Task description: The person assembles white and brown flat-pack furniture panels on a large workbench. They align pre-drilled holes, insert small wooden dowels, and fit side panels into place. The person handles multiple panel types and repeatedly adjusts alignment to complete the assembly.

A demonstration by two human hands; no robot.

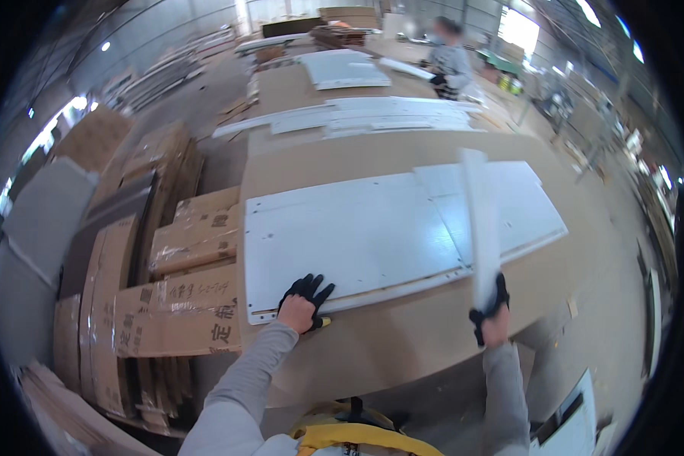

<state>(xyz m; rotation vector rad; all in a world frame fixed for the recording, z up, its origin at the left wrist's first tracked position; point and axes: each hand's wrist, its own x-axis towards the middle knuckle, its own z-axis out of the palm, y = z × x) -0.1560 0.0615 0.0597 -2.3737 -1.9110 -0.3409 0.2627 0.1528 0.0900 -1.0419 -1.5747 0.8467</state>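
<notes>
Large white panels (342,228) with small holes along their edges lie flat on a brown table in front of me. My left hand (305,302), in a black glove with bare skin showing at the back, rests with its fingers spread at the near left edge of the panels. A small yellow-tipped object (326,322) pokes out beside that hand; whether it is held is hidden. My right hand (492,313), also gloved in black, grips the lower end of a narrow white board (479,220). That board is raised over the panels' right part and slightly blurred.
Brown cardboard boxes (178,304) are stacked against the table's left side. Beyond the panels lie white strips (387,114) and another white panel (346,70). A person (450,61) stands at the far right holding a white board. More panels (574,418) lean at the lower right.
</notes>
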